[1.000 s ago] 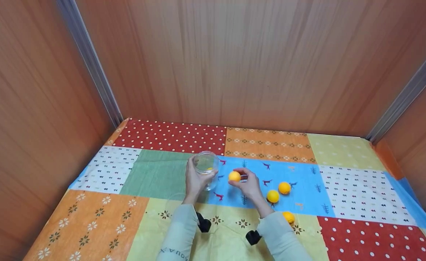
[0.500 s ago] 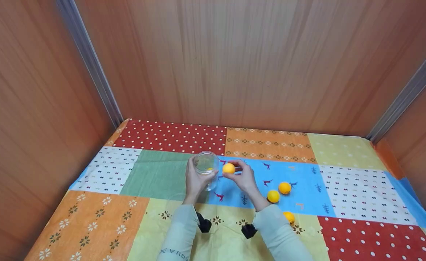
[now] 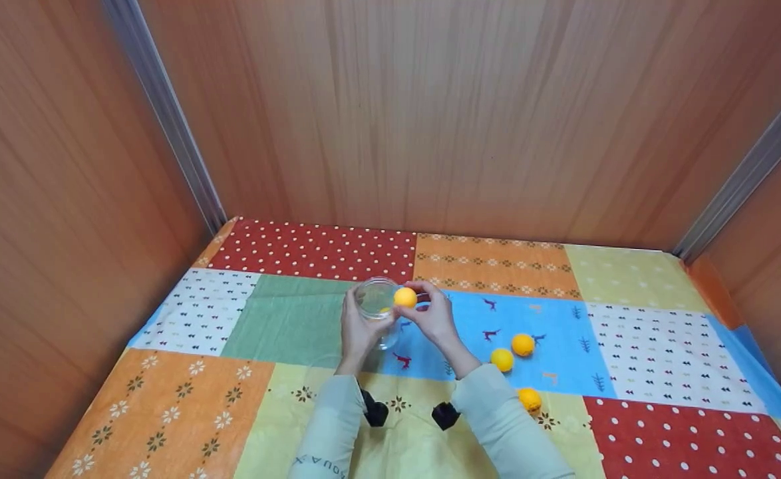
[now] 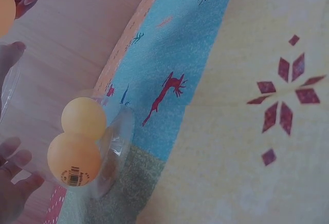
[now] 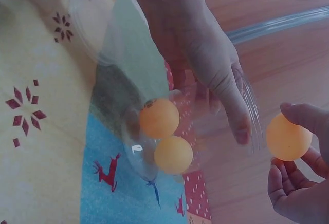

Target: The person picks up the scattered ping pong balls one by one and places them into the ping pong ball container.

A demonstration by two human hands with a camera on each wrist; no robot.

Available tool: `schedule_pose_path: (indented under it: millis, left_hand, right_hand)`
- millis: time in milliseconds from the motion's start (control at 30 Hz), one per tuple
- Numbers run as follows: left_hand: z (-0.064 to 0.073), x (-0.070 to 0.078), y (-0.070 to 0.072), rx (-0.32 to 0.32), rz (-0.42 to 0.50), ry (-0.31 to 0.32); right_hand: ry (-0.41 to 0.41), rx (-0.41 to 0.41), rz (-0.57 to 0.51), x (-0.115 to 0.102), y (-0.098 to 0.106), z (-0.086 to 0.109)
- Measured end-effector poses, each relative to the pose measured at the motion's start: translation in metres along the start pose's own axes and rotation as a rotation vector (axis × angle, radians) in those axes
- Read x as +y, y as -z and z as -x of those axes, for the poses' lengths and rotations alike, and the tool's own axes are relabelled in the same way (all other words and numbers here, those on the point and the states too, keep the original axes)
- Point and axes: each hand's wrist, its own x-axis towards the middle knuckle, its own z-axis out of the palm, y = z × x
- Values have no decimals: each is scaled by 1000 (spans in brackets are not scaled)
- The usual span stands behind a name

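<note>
Here, the fingers of the right hand point(image 3: 436, 319) pinch an orange table-tennis ball point(image 3: 405, 298) just beside the rim of a clear jar point(image 3: 375, 301), which the left hand point(image 3: 358, 334) grips, two more balls point(image 5: 159, 117) inside. Loading seems in hand, the next move calling for centring and a loosened pinch.

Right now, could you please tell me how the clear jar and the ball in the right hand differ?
The jar is see-through, whereas the held ball is opaque orange-yellow.
The jar is larger than the held ball.
The jar has an open mouth and two balls inside, while the held ball is a closed sphere.
The left hand grips the jar; the right hand pinches the held ball.
Both look round from above.
</note>
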Motion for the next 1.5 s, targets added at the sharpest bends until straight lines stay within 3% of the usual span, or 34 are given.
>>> schedule_pose_path:
  millis: [400, 833, 1000, 1300, 1500]
  left_hand:
    - [0, 2, -2, -26, -23, 27]
    - [0, 1, -3, -22, -25, -14]
    - [-1, 0, -3, -16, -16, -26]
    - [0, 2, 0, -24, -19, 16]
    - [0, 0, 1, -18, -14, -1]
  right_hand:
    - [5, -2, -16, -7, -14, -10]
    - [70, -15, -2, -9, -20, -14]
    - [71, -12, -9, -10, -19, -13]
    - [44, -25, -4, -11, -10, -9]
    - [58, -44, 3, -13, -2, -3]
